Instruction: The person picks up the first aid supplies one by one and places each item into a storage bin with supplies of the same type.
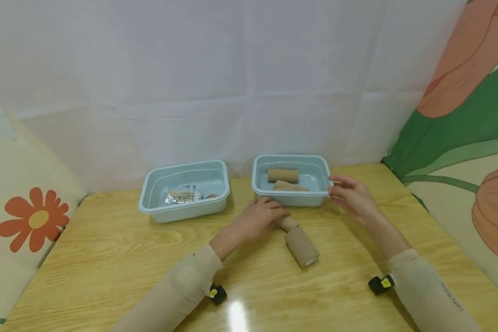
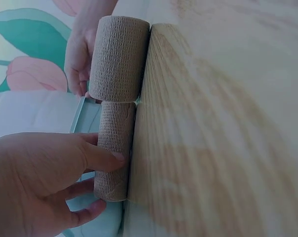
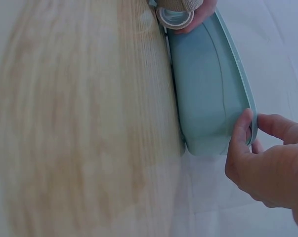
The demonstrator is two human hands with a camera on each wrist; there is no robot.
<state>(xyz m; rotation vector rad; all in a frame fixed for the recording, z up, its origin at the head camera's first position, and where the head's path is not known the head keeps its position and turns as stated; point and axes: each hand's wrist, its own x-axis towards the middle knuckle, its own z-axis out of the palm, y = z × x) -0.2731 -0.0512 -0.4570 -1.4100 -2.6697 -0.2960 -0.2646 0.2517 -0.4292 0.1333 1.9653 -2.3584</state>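
Note:
Two tan elastic bandage rolls lie end to end on the table: a wide roll (image 1: 302, 246) toward the front and a narrower roll (image 2: 115, 148) behind it. My left hand (image 1: 260, 216) holds the narrower roll at its far end, thumb on one side and fingers reaching round the other. My right hand (image 1: 354, 198) pinches the right end of the rim of a pale blue bin (image 3: 208, 94), thumb and fingers on either side of the edge. Inside that bin lie another tan roll (image 1: 283, 175) and smaller tan pieces (image 1: 288, 186).
A second pale blue bin (image 1: 191, 214) stands to the left, holding a clear packet of cotton swabs (image 1: 182, 196) and a few loose sticks. Behind both bins hangs a white cloth (image 1: 191, 92). The wooden table (image 1: 108, 267) meets flower-patterned panels at both sides.

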